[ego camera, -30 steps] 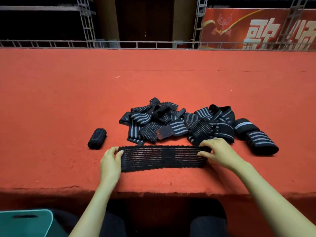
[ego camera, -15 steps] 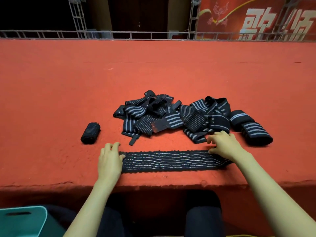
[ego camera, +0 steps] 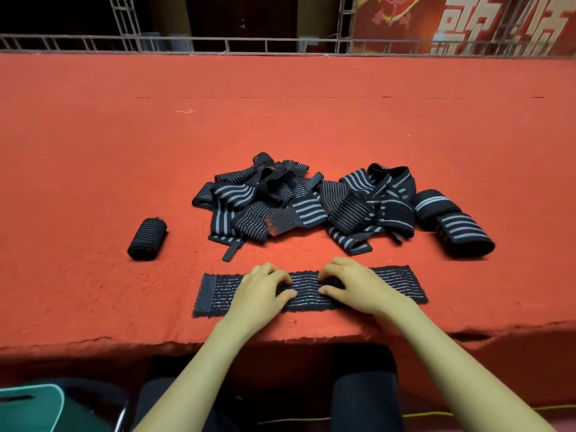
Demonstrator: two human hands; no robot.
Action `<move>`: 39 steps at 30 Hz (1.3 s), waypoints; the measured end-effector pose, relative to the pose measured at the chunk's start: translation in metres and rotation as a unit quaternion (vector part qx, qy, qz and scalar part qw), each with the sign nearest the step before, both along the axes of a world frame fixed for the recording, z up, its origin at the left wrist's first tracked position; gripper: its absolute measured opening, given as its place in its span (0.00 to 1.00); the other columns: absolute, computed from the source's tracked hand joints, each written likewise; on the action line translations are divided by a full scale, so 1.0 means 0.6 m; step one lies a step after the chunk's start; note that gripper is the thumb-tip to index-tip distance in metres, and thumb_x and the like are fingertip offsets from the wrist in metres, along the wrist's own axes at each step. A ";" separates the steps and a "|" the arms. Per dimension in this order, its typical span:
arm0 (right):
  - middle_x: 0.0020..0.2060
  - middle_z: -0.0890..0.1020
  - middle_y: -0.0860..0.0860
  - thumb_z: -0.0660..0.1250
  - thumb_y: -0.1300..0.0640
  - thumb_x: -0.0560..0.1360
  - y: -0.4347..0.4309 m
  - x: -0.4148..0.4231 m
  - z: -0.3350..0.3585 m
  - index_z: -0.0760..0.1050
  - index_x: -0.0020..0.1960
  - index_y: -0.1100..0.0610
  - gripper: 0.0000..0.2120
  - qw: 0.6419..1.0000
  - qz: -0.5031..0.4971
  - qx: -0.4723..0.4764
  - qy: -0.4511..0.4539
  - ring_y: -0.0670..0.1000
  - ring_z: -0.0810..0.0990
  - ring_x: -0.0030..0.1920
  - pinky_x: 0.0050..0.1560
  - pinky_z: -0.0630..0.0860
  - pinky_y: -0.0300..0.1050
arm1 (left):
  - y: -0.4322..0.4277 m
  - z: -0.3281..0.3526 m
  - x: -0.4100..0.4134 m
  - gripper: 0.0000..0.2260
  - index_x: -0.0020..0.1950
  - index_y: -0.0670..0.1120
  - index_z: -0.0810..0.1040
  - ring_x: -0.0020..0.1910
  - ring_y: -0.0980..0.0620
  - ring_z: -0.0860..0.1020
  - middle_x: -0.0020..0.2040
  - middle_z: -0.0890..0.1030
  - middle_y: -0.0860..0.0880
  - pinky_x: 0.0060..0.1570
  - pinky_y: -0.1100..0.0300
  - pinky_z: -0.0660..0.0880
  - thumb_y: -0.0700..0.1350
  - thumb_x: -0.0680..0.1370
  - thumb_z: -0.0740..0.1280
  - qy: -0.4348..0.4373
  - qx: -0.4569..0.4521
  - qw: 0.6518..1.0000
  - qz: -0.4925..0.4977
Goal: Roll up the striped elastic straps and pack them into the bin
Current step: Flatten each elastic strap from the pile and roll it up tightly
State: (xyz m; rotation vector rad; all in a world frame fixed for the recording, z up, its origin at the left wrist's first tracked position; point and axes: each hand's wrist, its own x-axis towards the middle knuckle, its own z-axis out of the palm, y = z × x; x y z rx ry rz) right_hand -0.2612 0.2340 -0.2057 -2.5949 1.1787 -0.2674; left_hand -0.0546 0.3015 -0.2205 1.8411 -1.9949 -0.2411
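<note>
strap [ego camera: 396,285]: flat, long axis left-right | left hand [ego camera: 258,291], right hand [ego camera: 358,288]: fingers relaxed, pressing its middle

Red banner [ego camera: 417,35], large white Chinese characters, tops cropped, not fully legible

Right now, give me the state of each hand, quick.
Left hand: open, pressing down on the flat strap.
Right hand: open, pressing down on the same strap.
</note>
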 end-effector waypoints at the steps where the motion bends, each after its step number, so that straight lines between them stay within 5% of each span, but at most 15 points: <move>1: 0.49 0.75 0.46 0.66 0.49 0.76 -0.007 -0.003 0.002 0.77 0.54 0.51 0.09 1.000 -0.001 0.010 -0.019 0.47 0.73 0.53 0.58 0.71 0.46 | -0.007 0.006 0.000 0.11 0.56 0.52 0.78 0.58 0.53 0.70 0.55 0.74 0.54 0.59 0.57 0.65 0.55 0.77 0.64 0.003 0.008 1.000 -0.004; 8: 0.60 0.75 0.55 0.67 0.61 0.75 -0.094 -0.034 0.040 0.72 0.65 0.59 0.18 0.968 -0.156 -0.106 -0.165 0.55 0.69 0.64 0.66 0.61 0.42 | -0.103 0.053 -0.047 0.09 0.56 0.49 0.78 0.53 0.53 0.76 0.53 0.77 0.53 0.57 0.55 0.71 0.47 0.77 0.66 0.114 -0.016 0.993 -0.020; 15: 0.67 0.71 0.55 0.63 0.61 0.78 -0.160 -0.043 0.043 0.65 0.72 0.59 0.23 0.968 -0.170 -0.059 -0.173 0.55 0.66 0.68 0.69 0.59 0.44 | -0.220 0.071 -0.116 0.16 0.66 0.47 0.71 0.63 0.50 0.71 0.63 0.73 0.49 0.62 0.54 0.69 0.46 0.78 0.64 0.152 -0.041 0.987 -0.017; 22: 0.65 0.72 0.50 0.57 0.65 0.80 -0.172 -0.054 0.024 0.60 0.75 0.53 0.25 0.960 -0.168 0.010 -0.225 0.47 0.70 0.67 0.61 0.61 0.31 | -0.259 0.064 -0.142 0.06 0.54 0.47 0.74 0.47 0.55 0.73 0.48 0.74 0.54 0.50 0.53 0.73 0.45 0.78 0.64 0.159 -0.071 0.984 -0.028; 28: 0.55 0.79 0.49 0.62 0.66 0.77 -0.174 -0.065 0.013 0.73 0.66 0.53 0.20 0.976 -0.099 -0.076 -0.176 0.49 0.74 0.56 0.60 0.68 0.40 | -0.214 0.058 -0.114 0.05 0.55 0.46 0.70 0.51 0.49 0.73 0.49 0.76 0.52 0.46 0.54 0.68 0.43 0.80 0.59 0.118 -0.095 0.987 -0.053; 32: 0.46 0.77 0.51 0.71 0.63 0.72 -0.173 -0.059 0.005 0.80 0.54 0.57 0.11 0.974 -0.095 -0.144 -0.148 0.52 0.72 0.48 0.52 0.70 0.44 | -0.180 0.060 -0.082 0.05 0.50 0.49 0.67 0.46 0.48 0.76 0.43 0.75 0.54 0.46 0.53 0.69 0.40 0.80 0.59 0.214 -0.117 0.970 -0.016; 39: 0.60 0.77 0.53 0.72 0.50 0.70 -0.146 -0.023 0.014 0.76 0.47 0.57 0.12 0.983 -0.041 -0.123 -0.129 0.54 0.68 0.67 0.67 0.64 0.52 | -0.133 0.064 -0.018 0.07 0.50 0.48 0.67 0.45 0.51 0.76 0.43 0.75 0.56 0.43 0.63 0.66 0.36 0.79 0.62 0.266 -0.185 0.942 0.089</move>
